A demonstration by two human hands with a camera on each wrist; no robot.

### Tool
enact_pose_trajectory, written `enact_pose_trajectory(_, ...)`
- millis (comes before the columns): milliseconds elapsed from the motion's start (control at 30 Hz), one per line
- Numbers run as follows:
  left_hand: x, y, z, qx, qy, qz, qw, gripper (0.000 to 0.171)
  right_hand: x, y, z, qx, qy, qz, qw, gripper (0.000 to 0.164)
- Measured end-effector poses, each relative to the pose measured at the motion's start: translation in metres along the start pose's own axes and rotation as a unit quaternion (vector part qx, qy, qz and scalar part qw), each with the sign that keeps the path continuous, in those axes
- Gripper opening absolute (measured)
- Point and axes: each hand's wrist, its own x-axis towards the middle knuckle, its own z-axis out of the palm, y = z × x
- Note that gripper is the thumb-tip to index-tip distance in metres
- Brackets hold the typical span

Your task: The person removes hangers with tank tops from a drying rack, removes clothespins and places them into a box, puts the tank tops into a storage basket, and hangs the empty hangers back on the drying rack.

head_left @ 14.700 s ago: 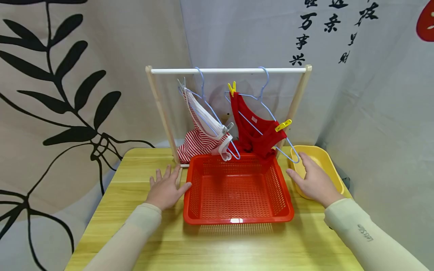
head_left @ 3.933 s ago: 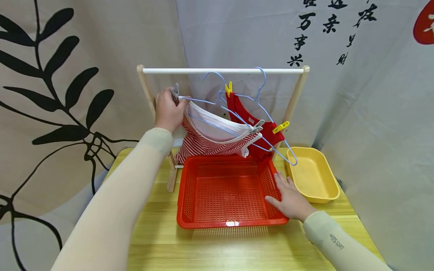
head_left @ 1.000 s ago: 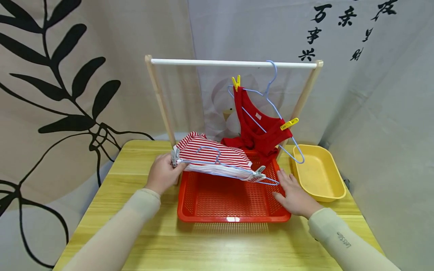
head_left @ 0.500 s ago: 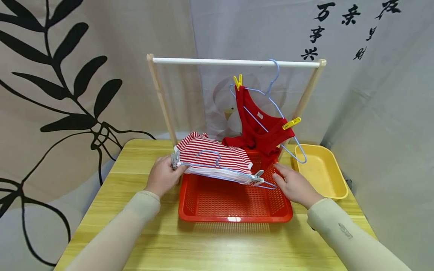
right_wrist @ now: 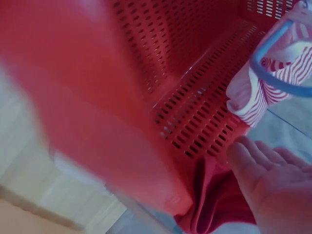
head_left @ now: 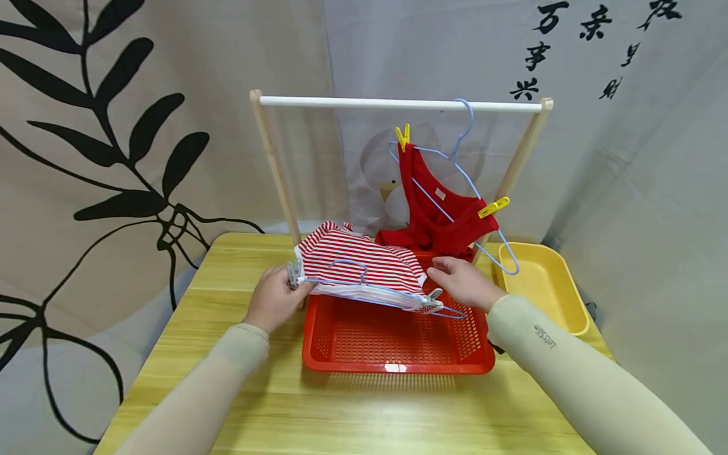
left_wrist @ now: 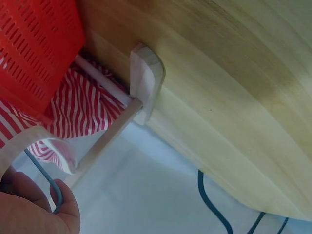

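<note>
My left hand [head_left: 275, 297] pinches the left end of a blue clothes hanger [left_wrist: 45, 176], between thumb and fingers in the left wrist view. Clipped to that hanger is a red-and-white striped garment [head_left: 358, 253], tilted flat over the back of the red basket [head_left: 392, 368]. Grey clothespins [head_left: 433, 297] fasten it at both ends. My right hand [head_left: 463, 282] hovers over the basket's right side, close to the garment's right corner. In the right wrist view its fingers [right_wrist: 253, 153] are extended and grip nothing. Whether it touches the cloth is unclear.
A red sleeveless top [head_left: 438, 215] hangs from another hanger on the rack's white rail [head_left: 364, 103], held by yellow clothespins [head_left: 493, 207]. To the right of the basket lies a yellow tray [head_left: 540, 284]. The wooden table [head_left: 256, 404] ends at a cloth backdrop.
Earlier the striped garment hung on the rail; my left hand has brought it down over the basket. Within the last second, my right hand has left the basket's right rim and moved left toward the garment.
</note>
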Motion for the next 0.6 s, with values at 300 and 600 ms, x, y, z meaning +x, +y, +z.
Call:
enact_pose_trajectory(300,0.0,-0.001,0.0,-0.002,-0.004,0.0,1.0,0.029,0.03,-0.012,0.006,-0.002,-0.041,0.015,0.999,0.07)
enact_pose_trajectory(600,0.0,-0.003,0.001,0.0,-0.004,0.0,1.0,0.029,0.054,-0.009,0.017,0.03,-0.072,0.021,0.997,0.07)
